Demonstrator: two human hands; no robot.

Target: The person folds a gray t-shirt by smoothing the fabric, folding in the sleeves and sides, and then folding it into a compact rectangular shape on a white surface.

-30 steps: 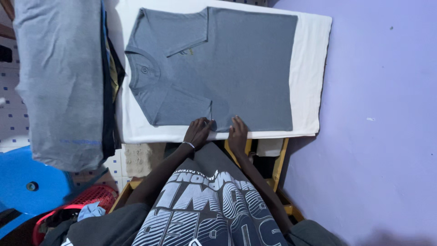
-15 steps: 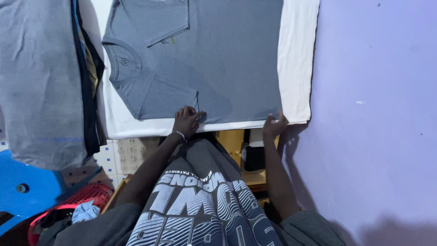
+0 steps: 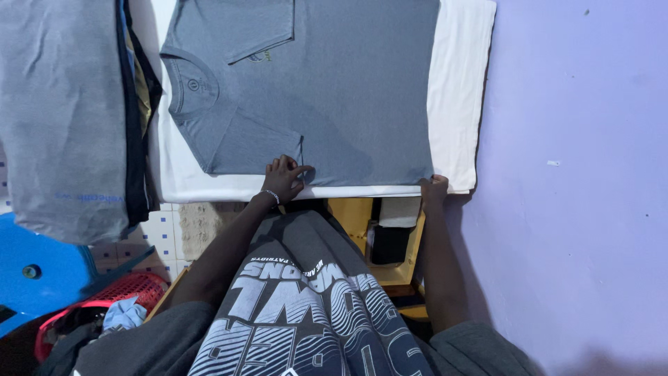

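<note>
Grey t-shirt (image 3: 327, 90) lay flat, centre frame — your left hand (image 3: 283, 178) and right hand (image 3: 433, 189) pinched its near edge; lift both evenly.

The top edge of the frame cuts off the grey T-shirt (image 3: 327, 90), so its far sleeve and side go unseen. The small mark by the near sleeve is too tiny to make out. The right hand (image 3: 433, 188) curls at the shirt's bottom corner, fingertips tucked out of sight under the fabric. The white cloth (image 3: 459, 83) covers the counter entirely. At left, the hanging grey garment (image 3: 62, 118) runs past the frame and hides most of the dark clothes (image 3: 138, 118) behind it.
</note>
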